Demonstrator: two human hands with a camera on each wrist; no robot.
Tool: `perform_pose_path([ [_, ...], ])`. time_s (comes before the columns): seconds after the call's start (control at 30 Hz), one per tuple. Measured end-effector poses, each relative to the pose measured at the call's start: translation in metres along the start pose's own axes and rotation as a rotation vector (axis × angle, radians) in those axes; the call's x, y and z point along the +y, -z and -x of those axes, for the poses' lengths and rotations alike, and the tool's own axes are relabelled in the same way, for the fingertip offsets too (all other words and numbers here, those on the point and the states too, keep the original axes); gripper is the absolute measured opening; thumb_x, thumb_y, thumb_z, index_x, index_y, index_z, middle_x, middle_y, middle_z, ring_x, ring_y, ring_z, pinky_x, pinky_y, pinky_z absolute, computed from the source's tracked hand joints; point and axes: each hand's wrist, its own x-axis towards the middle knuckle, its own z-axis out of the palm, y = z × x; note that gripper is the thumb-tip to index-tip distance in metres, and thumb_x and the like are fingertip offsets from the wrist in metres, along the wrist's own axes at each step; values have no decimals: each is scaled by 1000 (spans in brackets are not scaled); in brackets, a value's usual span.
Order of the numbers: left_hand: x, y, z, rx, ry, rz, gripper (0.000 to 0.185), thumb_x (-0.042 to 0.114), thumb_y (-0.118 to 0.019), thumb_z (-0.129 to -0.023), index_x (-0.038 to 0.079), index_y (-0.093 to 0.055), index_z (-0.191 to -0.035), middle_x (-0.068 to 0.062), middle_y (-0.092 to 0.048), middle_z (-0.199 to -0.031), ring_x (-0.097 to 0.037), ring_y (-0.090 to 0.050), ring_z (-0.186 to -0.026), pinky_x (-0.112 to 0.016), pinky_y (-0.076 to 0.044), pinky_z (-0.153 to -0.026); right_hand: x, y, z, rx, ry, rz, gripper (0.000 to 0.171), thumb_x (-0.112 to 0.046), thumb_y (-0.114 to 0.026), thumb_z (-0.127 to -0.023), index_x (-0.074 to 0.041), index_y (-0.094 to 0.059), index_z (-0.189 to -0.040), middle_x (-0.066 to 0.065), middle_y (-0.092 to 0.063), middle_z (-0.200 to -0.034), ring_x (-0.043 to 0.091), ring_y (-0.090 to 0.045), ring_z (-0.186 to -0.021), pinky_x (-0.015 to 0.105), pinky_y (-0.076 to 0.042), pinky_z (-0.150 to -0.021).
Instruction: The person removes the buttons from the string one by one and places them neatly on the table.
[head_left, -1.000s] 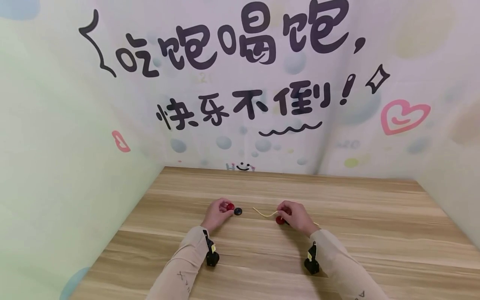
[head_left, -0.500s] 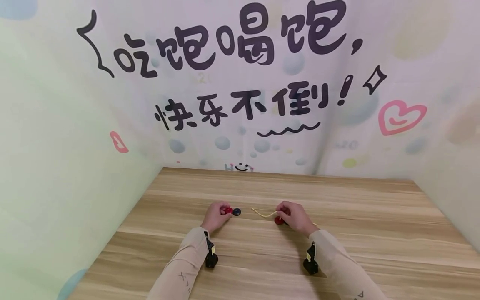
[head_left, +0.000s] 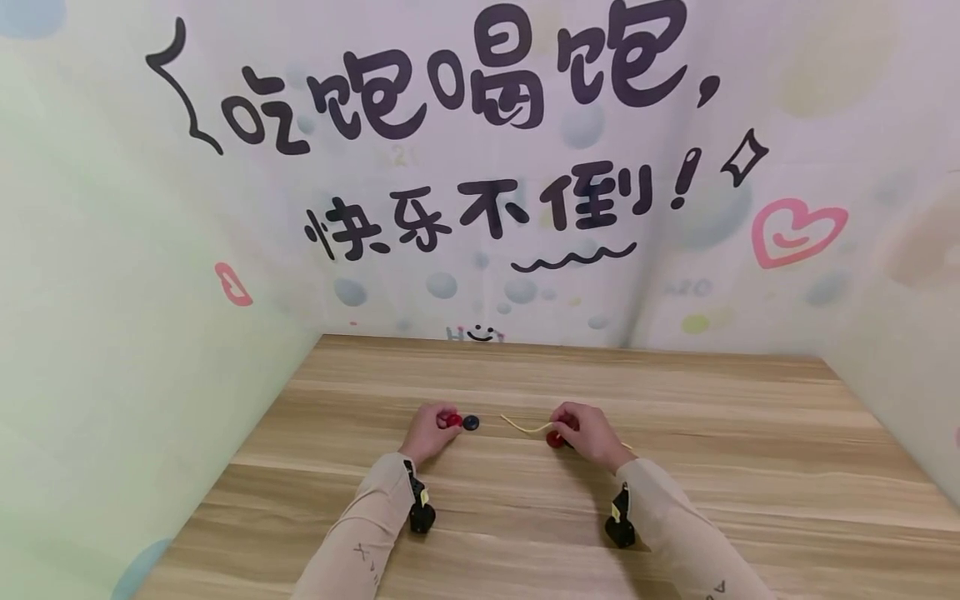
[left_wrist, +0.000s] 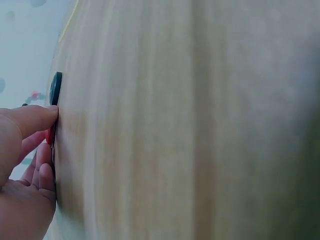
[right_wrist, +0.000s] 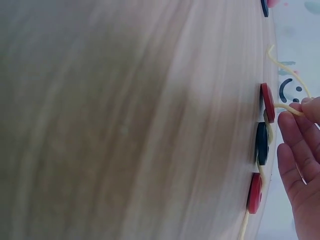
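Note:
In the head view my left hand [head_left: 431,433] pinches a red button [head_left: 453,420] at the table. Right beside it lies a dark blue button [head_left: 471,422], which stands out past my thumb in the left wrist view. My right hand [head_left: 592,435] pinches a yellow cord [head_left: 527,430] between thumb and fingers, and its free end points toward the left hand. The right wrist view shows the cord running through a red button [right_wrist: 268,102], a dark button [right_wrist: 262,144] and another red button [right_wrist: 255,193], below and beside the fingers.
The wood-grain table [head_left: 510,517] reaches back to a printed cloth wall [head_left: 480,300] with large lettering. Pale cloth sides stand to the left and right. A small black camera [head_left: 422,518] hangs under the left wrist, and another black camera [head_left: 620,532] under the right.
The red button in my left hand has come down slightly, level with the dark button beside it. My right hand keeps its hold on the cord; the head view has shifted a little.

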Motion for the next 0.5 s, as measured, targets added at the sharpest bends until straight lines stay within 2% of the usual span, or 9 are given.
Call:
perform_pose_path([
  [0.23,2,2,0,-6,32,30,33,2,-68,-73,-8,-58,-103,-15,-59,-92,-21,-52,-76,-27,-43,-67,-1,-1,0,-4,-4,6,5,-5,-64,-79,-6,-61,-83,-2,-58,-73,9,-50,-63,23,-43,-58],
  [0.37,6,3,0,19,48,42,32,3,-68,-73,-7,-59,-102,-13,-56,-87,-19,-49,-74,-27,-42,-66,-1,-1,0,-4,8,0,5,-5,-64,-79,-6,-61,-83,-1,-59,-74,9,-51,-65,24,-44,-59],
  [0.5,14,1,-1,60,3,58,27,2,-68,-73,-7,-61,-98,-12,-52,-79,-17,-47,-69,-24,-39,-63,0,-1,0,-3,8,6,5,-5,-64,-80,-5,-61,-83,-2,-59,-74,8,-51,-65,23,-44,-59],
])
